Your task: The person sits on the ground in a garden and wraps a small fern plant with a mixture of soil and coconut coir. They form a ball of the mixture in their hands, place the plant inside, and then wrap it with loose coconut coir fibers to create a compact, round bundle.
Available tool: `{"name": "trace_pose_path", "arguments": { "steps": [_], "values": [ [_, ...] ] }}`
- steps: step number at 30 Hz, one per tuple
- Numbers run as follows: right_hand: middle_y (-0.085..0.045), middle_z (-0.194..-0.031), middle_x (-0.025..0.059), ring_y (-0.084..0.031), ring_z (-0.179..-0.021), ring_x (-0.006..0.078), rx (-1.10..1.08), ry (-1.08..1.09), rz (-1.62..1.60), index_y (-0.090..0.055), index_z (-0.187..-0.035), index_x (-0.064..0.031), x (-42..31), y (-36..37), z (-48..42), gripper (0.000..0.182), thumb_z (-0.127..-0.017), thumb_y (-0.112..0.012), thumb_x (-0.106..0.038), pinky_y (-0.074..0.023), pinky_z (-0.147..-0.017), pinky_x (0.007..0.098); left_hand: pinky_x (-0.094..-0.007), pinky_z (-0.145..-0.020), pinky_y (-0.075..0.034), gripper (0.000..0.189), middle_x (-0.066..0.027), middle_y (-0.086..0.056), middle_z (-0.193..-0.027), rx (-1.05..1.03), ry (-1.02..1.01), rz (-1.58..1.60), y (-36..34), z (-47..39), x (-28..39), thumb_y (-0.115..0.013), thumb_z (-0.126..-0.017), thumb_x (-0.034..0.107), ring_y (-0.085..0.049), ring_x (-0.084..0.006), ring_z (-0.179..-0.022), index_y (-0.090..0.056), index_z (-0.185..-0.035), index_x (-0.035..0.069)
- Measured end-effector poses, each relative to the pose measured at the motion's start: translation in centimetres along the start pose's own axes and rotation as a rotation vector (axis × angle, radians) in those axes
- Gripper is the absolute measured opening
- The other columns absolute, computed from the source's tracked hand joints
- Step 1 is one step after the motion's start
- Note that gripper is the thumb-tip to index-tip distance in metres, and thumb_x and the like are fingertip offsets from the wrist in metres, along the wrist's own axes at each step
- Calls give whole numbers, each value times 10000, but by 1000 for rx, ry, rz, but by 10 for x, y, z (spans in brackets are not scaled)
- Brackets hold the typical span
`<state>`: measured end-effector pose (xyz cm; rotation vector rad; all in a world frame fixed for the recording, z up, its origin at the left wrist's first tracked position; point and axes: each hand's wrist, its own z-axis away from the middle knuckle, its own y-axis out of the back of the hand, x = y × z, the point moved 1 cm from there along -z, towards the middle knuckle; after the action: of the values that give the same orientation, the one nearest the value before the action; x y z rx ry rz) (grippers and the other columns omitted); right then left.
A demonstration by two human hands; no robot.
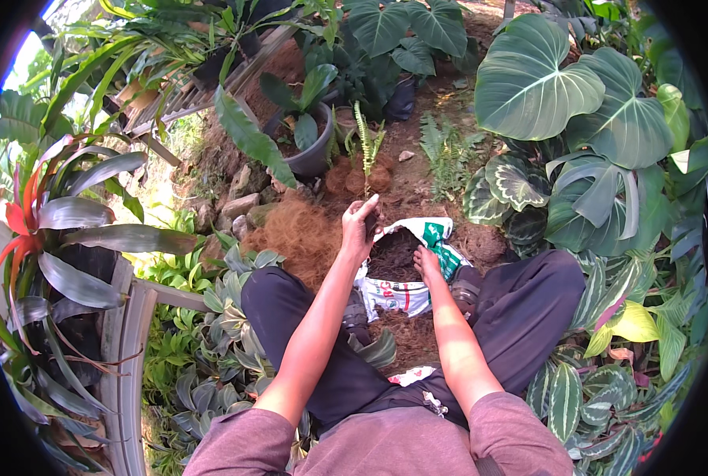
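My left hand is raised above the near-left edge of an opened white-and-green plastic bag. It grips a small fern low down, around a dark clump at the base that my fingers partly hide. The fronds stand upright beyond my thumb. Dark, fibrous potting soil fills the bag's mouth. My right hand reaches to the right side of that mouth, fingertips over the soil, with nothing visible in it. Left of the bag lies a loose heap of brown coconut fibre.
Several brown fibre balls sit beyond the bag, near a grey pot with a broad-leaved plant. Stones lie at the left. Large-leaved plants crowd the right, and a bromeliad stands far left. My bent legs flank the bag.
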<state>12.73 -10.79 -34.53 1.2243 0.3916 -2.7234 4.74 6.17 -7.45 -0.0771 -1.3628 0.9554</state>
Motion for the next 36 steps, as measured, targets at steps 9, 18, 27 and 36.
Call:
{"name": "trace_pose_path", "arguments": {
  "steps": [9,18,27,36],
  "values": [
    [-566,-1150,196,-551,-1135,352,258,508,922,-513,-1215,17,7,-30,26,658,-750,-770,-372,-450,-974,422,-315,-667,-570,255,-17,-645,-852,94,169,105,-7,17,18,-755,-839,240,-661,-154,-784,-596,-980,98],
    [-256,-1501,227,-301,-1383,391,-22,407,1294,-279,-1446,-45,-26,-44,27,1048,-655,-851,-428,-356,-1104,446,-342,-684,-605,193,-3,-638,-751,233,158,559,1,16,49,-714,-865,326,-673,-169,-761,-620,-879,158],
    [-251,-1530,223,-262,-1417,356,-119,467,1287,-336,-1441,-19,-26,-54,3,1071,-664,-757,-625,-277,-1152,432,-317,-674,-596,209,-41,-638,-784,206,130,687,-13,35,68,-641,-889,258,-654,-175,-755,-598,-835,60],
    [-447,-1316,223,-447,-1255,379,5,713,1209,-494,-1247,-7,13,-31,22,613,-798,-725,-356,-428,-1016,439,-321,-651,-608,252,-72,-616,-766,251,140,926,-48,71,74,-583,-928,265,-638,-198,-731,-583,-833,32]
  ]
}}
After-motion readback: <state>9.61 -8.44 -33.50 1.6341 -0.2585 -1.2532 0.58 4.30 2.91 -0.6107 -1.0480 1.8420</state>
